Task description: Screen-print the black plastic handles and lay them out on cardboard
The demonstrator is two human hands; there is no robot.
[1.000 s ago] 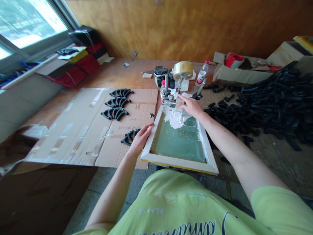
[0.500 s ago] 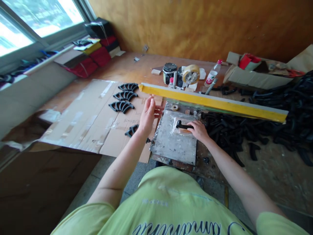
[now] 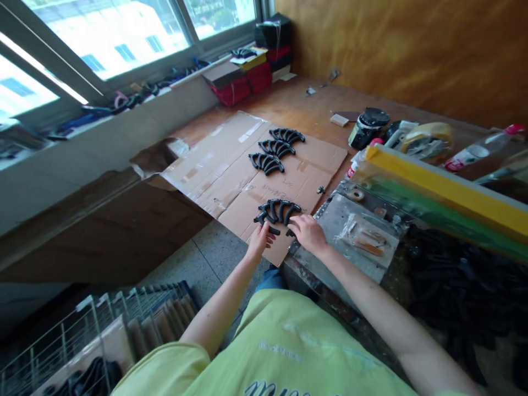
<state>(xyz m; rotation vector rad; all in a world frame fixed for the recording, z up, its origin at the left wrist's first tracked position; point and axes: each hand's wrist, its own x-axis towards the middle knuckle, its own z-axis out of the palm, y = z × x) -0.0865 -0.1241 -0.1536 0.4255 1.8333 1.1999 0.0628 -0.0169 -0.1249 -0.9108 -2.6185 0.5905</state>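
Note:
My left hand [image 3: 259,242] is closed on the end of a black curved handle [image 3: 273,231] at the near edge of the cardboard sheet [image 3: 235,217]. Opposite it, my right hand [image 3: 307,234] has its fingers curled over another black handle [image 3: 290,233], mostly hidden beneath them. Just beyond both hands, a fanned row of similar black handles [image 3: 278,210] lies on the cardboard. Farther back on the same sheet are three more fanned rows [image 3: 267,164].
Right of the cardboard lies a stained metal plate [image 3: 330,242] with a taped wooden piece [image 3: 369,242]. A yellow-green bar [image 3: 445,192] crosses behind it, above a dark heap of handles [image 3: 457,286]. A black-lidded jar [image 3: 369,127] stands behind. A wire rack [image 3: 99,335] is at lower left.
The view has turned left. My right hand has brought the black handle from the metal plate over to the cardboard. My left hand, open before, has moved down to the near row and closed.

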